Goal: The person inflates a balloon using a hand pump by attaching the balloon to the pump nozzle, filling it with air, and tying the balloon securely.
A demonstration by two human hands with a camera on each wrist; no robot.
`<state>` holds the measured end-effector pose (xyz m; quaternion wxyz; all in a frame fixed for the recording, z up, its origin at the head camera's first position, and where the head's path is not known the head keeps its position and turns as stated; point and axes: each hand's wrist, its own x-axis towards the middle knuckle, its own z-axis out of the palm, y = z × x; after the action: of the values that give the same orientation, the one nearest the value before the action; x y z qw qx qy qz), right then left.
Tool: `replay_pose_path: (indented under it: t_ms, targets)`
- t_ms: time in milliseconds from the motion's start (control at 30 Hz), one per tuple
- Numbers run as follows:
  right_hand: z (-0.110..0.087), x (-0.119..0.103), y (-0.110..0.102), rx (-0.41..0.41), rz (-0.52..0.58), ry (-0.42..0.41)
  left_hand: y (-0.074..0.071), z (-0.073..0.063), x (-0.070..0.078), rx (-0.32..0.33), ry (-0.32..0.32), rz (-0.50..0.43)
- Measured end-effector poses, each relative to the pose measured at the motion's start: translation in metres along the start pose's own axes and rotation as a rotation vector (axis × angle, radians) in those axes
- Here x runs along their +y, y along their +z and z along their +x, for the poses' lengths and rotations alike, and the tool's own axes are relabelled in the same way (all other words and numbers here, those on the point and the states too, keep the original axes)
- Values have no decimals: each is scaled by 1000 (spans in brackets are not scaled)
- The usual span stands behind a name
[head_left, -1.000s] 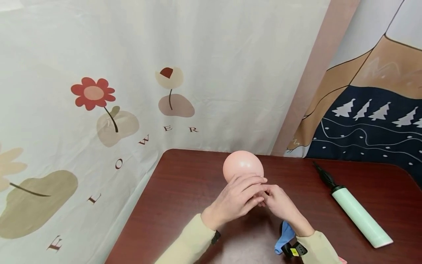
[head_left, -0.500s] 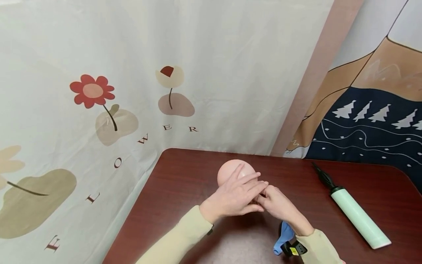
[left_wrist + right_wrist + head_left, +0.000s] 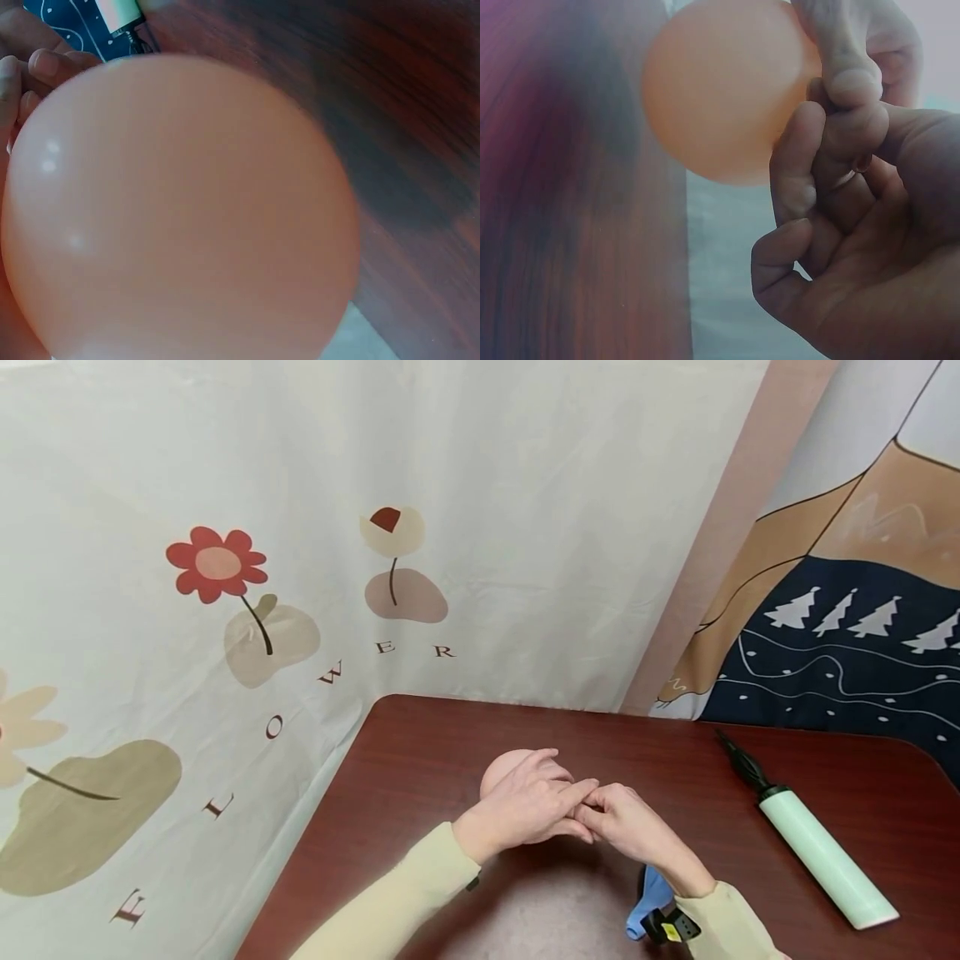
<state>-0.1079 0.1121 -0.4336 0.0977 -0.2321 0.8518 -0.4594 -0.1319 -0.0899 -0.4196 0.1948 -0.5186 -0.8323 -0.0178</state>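
Observation:
An inflated pink balloon (image 3: 504, 770) sits beyond my left hand, mostly covered by it in the head view. It fills much of the left wrist view, its smooth round side (image 3: 187, 202) facing the camera. My left hand (image 3: 521, 810) reaches over the balloon's near side, its thumb and index finger meeting at the neck and the other fingers lying across the balloon. With curled fingers, my right hand (image 3: 626, 822) pinches the neck. The right wrist view shows the neck's small rolled lip (image 3: 862, 163) among those fingers, with a left-hand digit pressed against them. Overlapping fingers hide most of the neck.
A mint-green hand pump (image 3: 825, 856) with a black nozzle lies on the dark red table (image 3: 405, 760) at the right. A deflated blue balloon (image 3: 651, 897) lies beside the right wrist, by a black wrist device (image 3: 671, 928). A printed curtain (image 3: 525, 543) hangs behind the table.
The balloon has shifted left and toward me, and the left hand now covers more of it. The left fingers spread across it, then drew in toward the right fingers. The right hand stays nearly in place.

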Motion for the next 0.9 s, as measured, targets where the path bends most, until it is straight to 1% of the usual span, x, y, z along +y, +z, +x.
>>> replay_pose_path:
  t_ms: [100, 200, 300, 367, 467, 533, 633, 700, 800, 900]
  targets:
    - [-2, -1, -2, -4, -7, -4, -1, -1, -1, -23, 1, -17]
    - [-4, -1, -6, -29, 8, -26, 0, -3, -3, -33, 7, -18]
    - [-6, -2, -11, -49, 4, -46, 1, -3, -6, -2, 29, 9]
    - [-8, -2, -14, -43, -19, -52, 2, -3, -9, 38, 51, 39]
    - [-10, -4, -17, -7, -72, -37, 3, -4, -15, 91, 77, 77]
    - [-11, -6, -19, 33, -116, -7, 4, -5, -18, 121, 84, 86]
    - [-14, -9, -21, 100, -183, 47, 4, -7, -24, 149, 76, 97]
    - [-16, -11, -23, 141, -218, 68, 4, -8, -27, 169, 61, 112]
    - [-21, -12, -27, 181, -251, 65, 3, -9, -32, 206, 43, 142]
    - [-26, -13, -32, 186, -263, 56, 1, -9, -36, 244, 41, 167]
